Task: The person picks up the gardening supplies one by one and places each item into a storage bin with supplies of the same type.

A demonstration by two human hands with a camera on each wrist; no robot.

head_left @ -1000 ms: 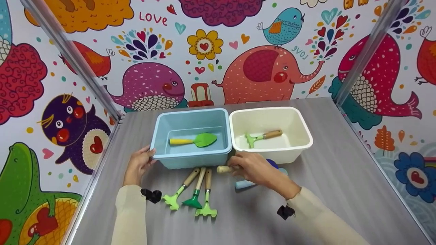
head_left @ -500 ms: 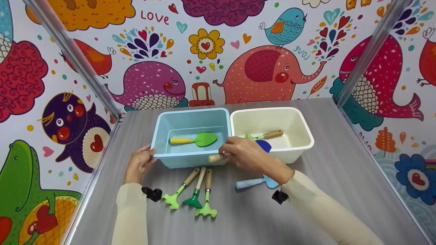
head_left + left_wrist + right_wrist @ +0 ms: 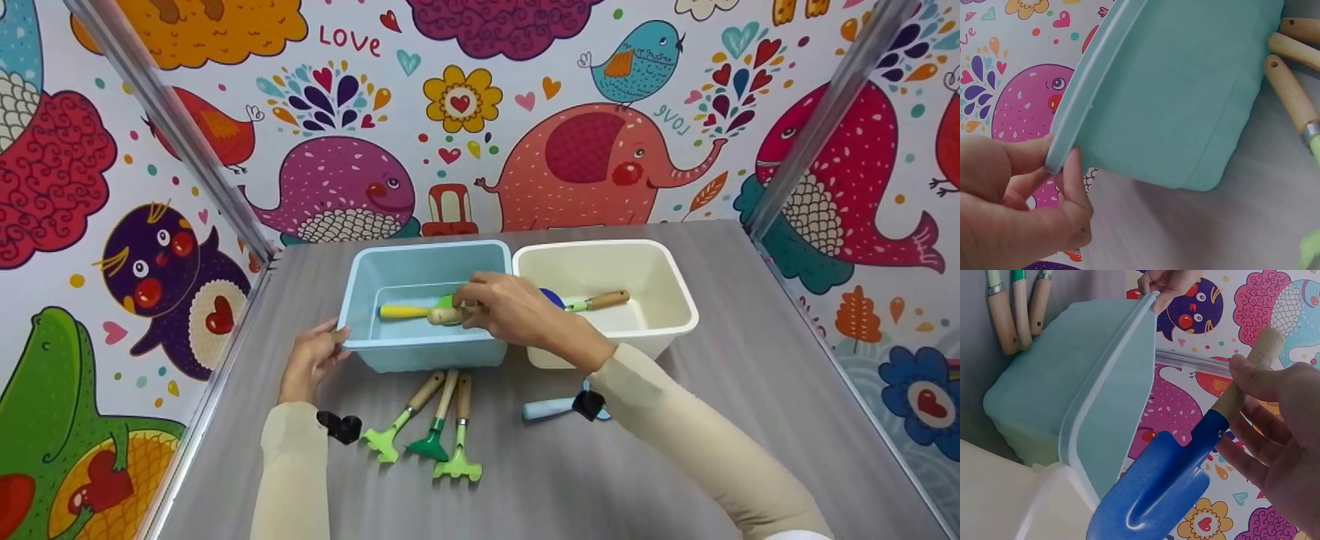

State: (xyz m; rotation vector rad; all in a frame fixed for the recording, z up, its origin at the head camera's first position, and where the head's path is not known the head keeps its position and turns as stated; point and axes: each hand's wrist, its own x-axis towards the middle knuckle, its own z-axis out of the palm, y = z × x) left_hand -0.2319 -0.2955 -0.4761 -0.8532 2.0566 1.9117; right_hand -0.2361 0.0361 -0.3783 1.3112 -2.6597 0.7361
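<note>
My right hand (image 3: 514, 311) grips the wooden handle of a blue trowel (image 3: 1157, 484) above the light blue bin (image 3: 424, 358). In the head view its blade shows only as a blue bit near the white bin, the rest hidden by the hand. A green trowel with a yellow handle (image 3: 405, 311) lies inside the blue bin, partly covered by my right hand. At the bin's front left corner, my left hand (image 3: 311, 358) pinches the rim between thumb and fingers, as the left wrist view also shows.
A white bin (image 3: 679, 330) stands against the blue one, with a small green rake (image 3: 607, 300) in it. Before the bins lie two light green rakes (image 3: 459, 469) and a dark green tool (image 3: 430, 448). A light blue shovel (image 3: 547, 408) lies under my right forearm.
My right hand has lifted the blue trowel from the table in front of the bins and carried it up and left over the blue bin. The left hand keeps its hold on the rim.
</note>
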